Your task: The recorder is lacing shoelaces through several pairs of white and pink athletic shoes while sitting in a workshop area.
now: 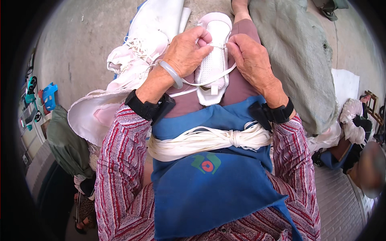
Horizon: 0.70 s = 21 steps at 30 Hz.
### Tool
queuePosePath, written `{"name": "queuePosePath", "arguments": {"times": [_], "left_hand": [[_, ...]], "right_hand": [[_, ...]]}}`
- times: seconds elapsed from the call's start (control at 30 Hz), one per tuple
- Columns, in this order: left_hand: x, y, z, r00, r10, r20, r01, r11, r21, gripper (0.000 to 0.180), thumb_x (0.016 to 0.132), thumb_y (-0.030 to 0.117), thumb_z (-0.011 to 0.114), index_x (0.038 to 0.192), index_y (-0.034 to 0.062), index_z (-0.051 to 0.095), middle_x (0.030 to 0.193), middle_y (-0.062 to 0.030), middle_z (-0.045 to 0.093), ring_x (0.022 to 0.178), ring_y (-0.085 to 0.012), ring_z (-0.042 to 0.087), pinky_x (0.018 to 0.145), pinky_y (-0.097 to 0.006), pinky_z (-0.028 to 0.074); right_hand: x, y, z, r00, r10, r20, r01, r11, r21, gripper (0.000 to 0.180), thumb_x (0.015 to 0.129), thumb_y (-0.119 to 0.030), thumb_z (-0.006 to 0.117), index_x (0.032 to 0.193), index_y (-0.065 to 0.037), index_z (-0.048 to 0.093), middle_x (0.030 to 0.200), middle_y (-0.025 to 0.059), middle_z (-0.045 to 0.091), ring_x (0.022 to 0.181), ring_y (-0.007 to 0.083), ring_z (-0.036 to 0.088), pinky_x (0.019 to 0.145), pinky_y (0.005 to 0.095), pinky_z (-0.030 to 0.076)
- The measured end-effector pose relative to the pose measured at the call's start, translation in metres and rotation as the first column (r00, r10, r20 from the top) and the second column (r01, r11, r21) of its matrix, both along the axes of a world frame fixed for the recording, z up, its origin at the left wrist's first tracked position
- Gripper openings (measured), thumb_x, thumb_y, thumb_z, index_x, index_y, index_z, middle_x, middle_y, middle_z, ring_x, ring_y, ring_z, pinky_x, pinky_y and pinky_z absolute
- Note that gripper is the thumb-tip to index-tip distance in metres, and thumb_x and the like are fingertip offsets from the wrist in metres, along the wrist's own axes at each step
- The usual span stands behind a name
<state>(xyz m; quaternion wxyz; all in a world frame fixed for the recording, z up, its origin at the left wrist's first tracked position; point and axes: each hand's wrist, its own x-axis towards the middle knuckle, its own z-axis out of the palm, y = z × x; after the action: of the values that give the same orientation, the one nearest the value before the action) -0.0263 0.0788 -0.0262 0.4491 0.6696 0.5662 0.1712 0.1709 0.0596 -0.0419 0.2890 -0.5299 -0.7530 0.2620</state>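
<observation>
A white shoe [213, 64] with a mesh front lies lengthwise along my thighs. A thin white lace [218, 46] runs across it between my two hands. My left hand [187, 50] is closed in a pinch at the shoe's left edge, on the lace. On the other side, the fingers of my right hand [253, 58] are also pinched on the lace. A loose lace end [213, 79] loops over the toe part and trails to the left below my left wrist. Across my lap rests a thick bundle of off-white laces [189, 142], tied near its right end.
White and pinkish shoe uppers [138, 50] with laces are heaped at my left, beside a pale sheet [155, 16]. A grey-green woven sack [293, 60] spreads at my right. Another person [368, 168] sits at the far right. Toy-like coloured vehicles [49, 96] stand far left.
</observation>
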Motion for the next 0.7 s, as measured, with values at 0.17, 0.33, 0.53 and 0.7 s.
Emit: {"name": "queuePosePath", "arguments": {"times": [0.17,0.33,0.53,0.7], "left_hand": [[0.0001,0.002,-0.0045,0.999,-0.042,0.026,0.04,0.996,0.074,0.018,0.084,0.012,0.068,0.097,0.003,0.061,0.08,-0.002,0.06,0.072,-0.0098,0.055,0.068,-0.025,0.049],[0.0001,0.0036,-0.0072,0.996,-0.084,0.004,0.083,0.988,0.13,0.014,0.083,0.01,0.067,0.093,0.0022,0.06,0.079,-0.0037,0.059,0.073,-0.0114,0.055,0.067,-0.026,0.048],[0.0021,0.0039,-0.0057,0.996,-0.087,0.005,0.085,0.98,0.18,0.013,0.083,0.009,0.066,0.093,0.0019,0.061,0.082,-0.0056,0.06,0.074,-0.0147,0.056,0.069,-0.027,0.047],[0.0034,0.0032,-0.0044,0.995,-0.096,0.004,0.094,0.983,0.16,0.012,0.084,0.009,0.065,0.094,0.0029,0.061,0.087,-0.0057,0.06,0.079,-0.0159,0.057,0.072,-0.028,0.047]], "right_hand": [[-0.0015,-0.0006,0.0015,0.992,0.106,-0.069,-0.109,0.993,-0.043,0.013,0.086,-0.013,0.062,0.092,-0.002,0.061,0.086,0.0157,0.061,0.08,0.0352,0.061,0.071,0.0412,0.049],[0.0025,0.0007,0.0037,0.995,0.075,-0.06,-0.075,0.997,0.006,0.011,0.084,-0.011,0.063,0.09,-0.002,0.063,0.085,0.0144,0.061,0.081,0.0337,0.061,0.072,0.04,0.049],[0.0049,0.0027,0.0049,0.999,0.022,-0.05,-0.023,0.999,-0.026,0.011,0.084,-0.012,0.063,0.091,-0.004,0.064,0.086,0.0128,0.062,0.081,0.0322,0.061,0.073,0.0381,0.05],[0.002,0.0006,0.004,0.998,0.052,-0.027,-0.053,0.998,-0.036,0.011,0.084,-0.012,0.062,0.091,-0.004,0.063,0.086,0.0134,0.061,0.081,0.0325,0.061,0.073,0.0389,0.049]]}}
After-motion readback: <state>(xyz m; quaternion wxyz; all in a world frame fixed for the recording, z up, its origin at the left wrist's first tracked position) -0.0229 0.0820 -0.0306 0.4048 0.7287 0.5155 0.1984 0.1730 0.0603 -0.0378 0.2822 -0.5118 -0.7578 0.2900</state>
